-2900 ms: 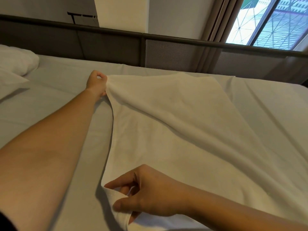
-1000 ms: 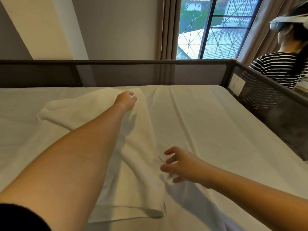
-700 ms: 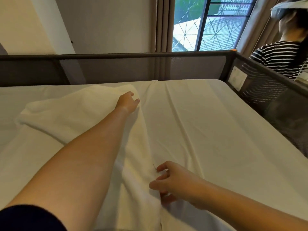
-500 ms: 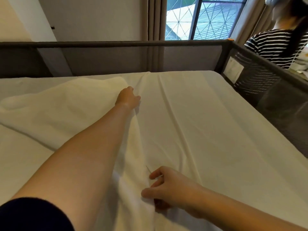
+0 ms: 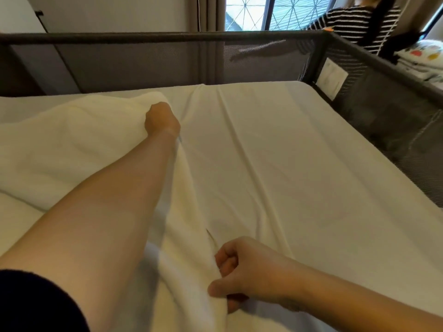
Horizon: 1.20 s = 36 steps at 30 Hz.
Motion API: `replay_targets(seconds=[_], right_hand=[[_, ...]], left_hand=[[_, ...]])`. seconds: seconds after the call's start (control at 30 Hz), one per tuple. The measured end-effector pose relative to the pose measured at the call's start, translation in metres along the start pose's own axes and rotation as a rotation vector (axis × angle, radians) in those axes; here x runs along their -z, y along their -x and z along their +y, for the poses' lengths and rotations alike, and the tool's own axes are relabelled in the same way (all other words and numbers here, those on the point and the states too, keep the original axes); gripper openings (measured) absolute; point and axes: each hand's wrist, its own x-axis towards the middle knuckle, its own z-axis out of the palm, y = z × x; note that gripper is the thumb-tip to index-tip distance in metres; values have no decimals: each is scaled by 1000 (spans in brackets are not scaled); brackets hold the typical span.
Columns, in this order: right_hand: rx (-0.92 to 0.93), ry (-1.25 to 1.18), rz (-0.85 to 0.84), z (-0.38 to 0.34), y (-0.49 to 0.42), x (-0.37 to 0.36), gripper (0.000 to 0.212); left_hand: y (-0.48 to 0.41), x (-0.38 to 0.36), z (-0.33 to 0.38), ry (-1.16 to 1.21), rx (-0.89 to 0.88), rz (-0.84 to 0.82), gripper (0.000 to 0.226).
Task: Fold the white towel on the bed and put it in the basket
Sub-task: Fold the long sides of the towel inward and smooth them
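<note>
Currently, the white towel (image 5: 79, 149) is seen lying on the left part of the bed (image 5: 299, 164), spread over the white sheet, with its right edge running in a ridge from the far side down toward the near side. The left hand (image 5: 161, 118) is stretched out to the far end of that edge, and its fingers are curled into a fist around the towel's corner. The right hand (image 5: 242, 271) is placed at the near end of the same edge, where a fold of the towel is pinched between the thumb and the bent fingers. Between the 2 hands the edge is drawn into a long raised crease. A dark sleeve (image 5: 36, 303) is visible on the left upper arm. The bed is enclosed by a dark mesh rail (image 5: 167, 58) along its far and right sides. Beyond the rail, a window (image 5: 263, 13) is seen, and a person in a striped top (image 5: 354, 22) is partly visible at the upper right. The basket cannot be seen from this angle.
</note>
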Motion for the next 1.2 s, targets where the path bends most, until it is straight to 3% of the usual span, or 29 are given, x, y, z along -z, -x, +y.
replay_targets(seconds=[0.23, 0.47, 0.7, 1.0, 1.2], right_hand=[[81, 94, 34, 4, 40, 22, 23], [72, 128, 93, 28, 98, 73, 23], [39, 97, 122, 62, 144, 132, 23], [14, 225, 255, 121, 197, 216, 15], [-94, 247, 281, 152, 224, 269, 22]], left_hand=[[10, 34, 31, 140, -9, 107, 24], [39, 50, 102, 311, -90, 84, 25], [77, 28, 182, 384, -135, 33, 23], [138, -11, 304, 534, -197, -58, 22], [182, -26, 371, 529, -224, -121, 27]])
